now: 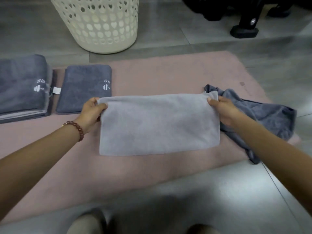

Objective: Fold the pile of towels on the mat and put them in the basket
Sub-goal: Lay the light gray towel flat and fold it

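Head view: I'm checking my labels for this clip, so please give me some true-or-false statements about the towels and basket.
The left grip and right grip each pinch a far corner of the light towel. True.
The basket stands on the mat. False: it stands on the floor beyond it.
A crumpled towel lies beside the right grip. True.
No folded towel lies on the mat. False: a folded towel lies there, at left.

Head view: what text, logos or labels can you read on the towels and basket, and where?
"RS": white, upside down, rest cut off, over a dumbbell mark on the stack's top towel.
"S": next letters blurred, over a dumbbell mark on the single folded towel.
White tag: too small to read.
Basket, light grey towel: none.
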Demonstrator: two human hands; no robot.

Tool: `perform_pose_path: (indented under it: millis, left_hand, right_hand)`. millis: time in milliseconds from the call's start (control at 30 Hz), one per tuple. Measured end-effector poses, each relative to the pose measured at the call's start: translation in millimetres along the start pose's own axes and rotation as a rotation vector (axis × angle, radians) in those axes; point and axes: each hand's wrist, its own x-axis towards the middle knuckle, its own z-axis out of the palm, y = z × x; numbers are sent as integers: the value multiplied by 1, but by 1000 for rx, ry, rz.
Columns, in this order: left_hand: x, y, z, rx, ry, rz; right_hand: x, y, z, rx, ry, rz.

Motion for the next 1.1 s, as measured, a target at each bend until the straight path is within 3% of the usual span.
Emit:
perform_pose_path:
  millis: [100, 300, 433, 533, 600, 700, 867, 1100]
  left_hand:
    - [24, -1, 15, 116, 63, 96]
    - [49, -23, 27, 539, 38, 215]
    - [50, -25, 34, 756, 44, 348]
    - [51, -21, 33, 816, 130, 458]
    - [54, -18, 29, 858, 172, 524]
    - [67, -20, 24, 1068, 26, 469]
    - [80, -22, 20, 1146, -116, 489]
    - [83, -13, 24, 1314, -240, 560]
  right_hand:
    - [31, 1, 18, -273, 206, -79]
    - [63, 13, 22, -591, 181, -71]
    - [66, 9, 28, -907, 111, -247]
    - [69, 0, 32, -875, 117, -387]
    - [75, -3, 30, -818, 110, -356]
    - [84, 3, 25, -968, 30, -207]
    - [92, 8, 24, -1098, -24, -112]
    - [86, -14, 21, -1421, -202, -150]
